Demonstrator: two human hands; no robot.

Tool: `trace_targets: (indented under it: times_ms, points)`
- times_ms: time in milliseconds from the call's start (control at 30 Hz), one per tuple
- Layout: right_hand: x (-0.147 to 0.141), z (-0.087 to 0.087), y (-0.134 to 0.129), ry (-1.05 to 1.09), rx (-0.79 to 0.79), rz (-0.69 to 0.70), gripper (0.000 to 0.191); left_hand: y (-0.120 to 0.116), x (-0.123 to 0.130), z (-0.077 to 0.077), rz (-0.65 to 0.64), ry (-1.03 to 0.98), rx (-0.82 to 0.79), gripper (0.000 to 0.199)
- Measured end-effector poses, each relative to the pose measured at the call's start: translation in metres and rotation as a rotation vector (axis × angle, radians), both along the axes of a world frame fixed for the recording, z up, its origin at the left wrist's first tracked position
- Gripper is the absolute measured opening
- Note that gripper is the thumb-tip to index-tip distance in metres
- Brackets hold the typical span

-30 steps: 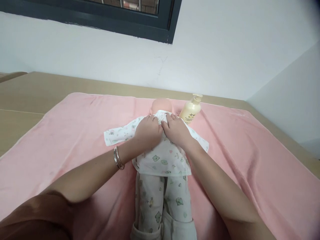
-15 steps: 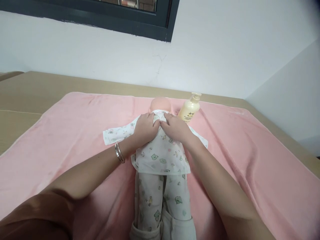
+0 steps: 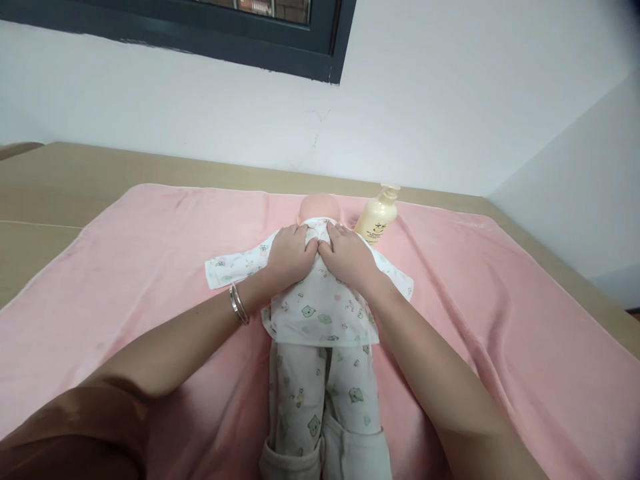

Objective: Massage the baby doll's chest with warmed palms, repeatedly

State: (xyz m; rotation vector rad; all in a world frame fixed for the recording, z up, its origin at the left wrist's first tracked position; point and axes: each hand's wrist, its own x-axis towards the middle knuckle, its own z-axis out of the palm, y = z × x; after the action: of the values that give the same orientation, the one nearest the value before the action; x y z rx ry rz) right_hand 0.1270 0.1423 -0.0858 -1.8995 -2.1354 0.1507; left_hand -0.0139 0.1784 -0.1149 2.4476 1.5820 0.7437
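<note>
A doll [image 3: 320, 207] in a white printed top [image 3: 325, 313] and matching trousers [image 3: 300, 393] lies on a pink blanket [image 3: 165, 247], the back of its head showing and its sleeves spread to both sides. My left hand [image 3: 291, 257] rests flat on the left of its upper back, with a silver bracelet at the wrist. On the right of the upper back lies my right hand [image 3: 351, 257], fingers extended. The two thumbs nearly meet at the middle. Neither hand grasps anything.
A pale yellow pump bottle [image 3: 377, 217] is on the blanket, just right of the doll's head. The wooden table [image 3: 100, 160] shows around the blanket's edges. Behind it rises a white wall [image 3: 425, 100] with a dark window frame [image 3: 320, 63].
My right hand has shifted slightly, its fingers now lying straighter on the upper back. My left hand has stayed in place on the doll.
</note>
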Motion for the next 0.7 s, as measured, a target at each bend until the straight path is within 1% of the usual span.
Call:
trace_targets:
  times_ms: [300, 700]
  points:
    - [0.0034, -0.0016, 0.0023, 0.034, -0.004, 0.005, 0.056, -0.0018, -0.0004, -0.0006, -0.004, -0.023, -0.008, 0.035]
    - [0.0029, -0.0011, 0.0019, 0.034, 0.012, 0.000, 0.057, -0.0019, 0.0001, 0.0004, -0.003, -0.024, -0.016, 0.037]
